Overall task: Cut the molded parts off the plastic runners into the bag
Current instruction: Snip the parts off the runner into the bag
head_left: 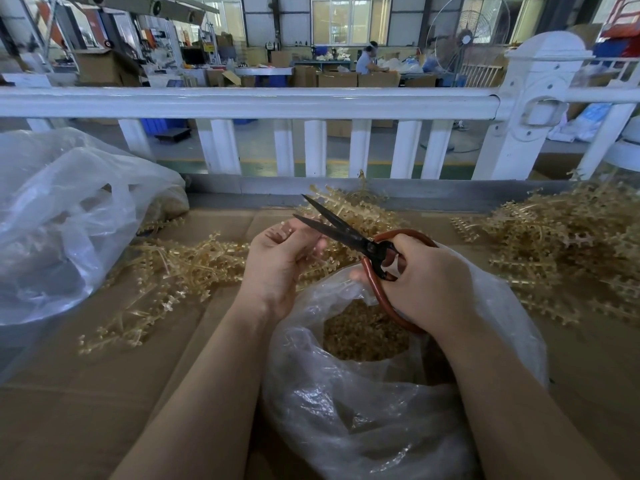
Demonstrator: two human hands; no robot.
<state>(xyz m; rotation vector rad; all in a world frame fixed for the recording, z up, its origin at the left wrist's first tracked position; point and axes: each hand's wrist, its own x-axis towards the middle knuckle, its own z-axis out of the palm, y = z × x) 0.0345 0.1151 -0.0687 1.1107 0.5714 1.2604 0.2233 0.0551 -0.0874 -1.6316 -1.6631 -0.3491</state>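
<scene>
Two hands over the bag [363, 403] — right hand [426, 282] grips scissors [346, 233], blades parted.

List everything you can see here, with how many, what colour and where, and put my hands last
scissors: one, black blades open, red handles, above the near bag
near bag: one, clear, centre front, amber cut parts inside
far bag: one, clear, left
runner piles: amber, left, centre back, right
cardboard: brown, covering the table
railing: white, behind the table
left hand: holds a runner at the blades
right hand: grips the scissors' handles
</scene>
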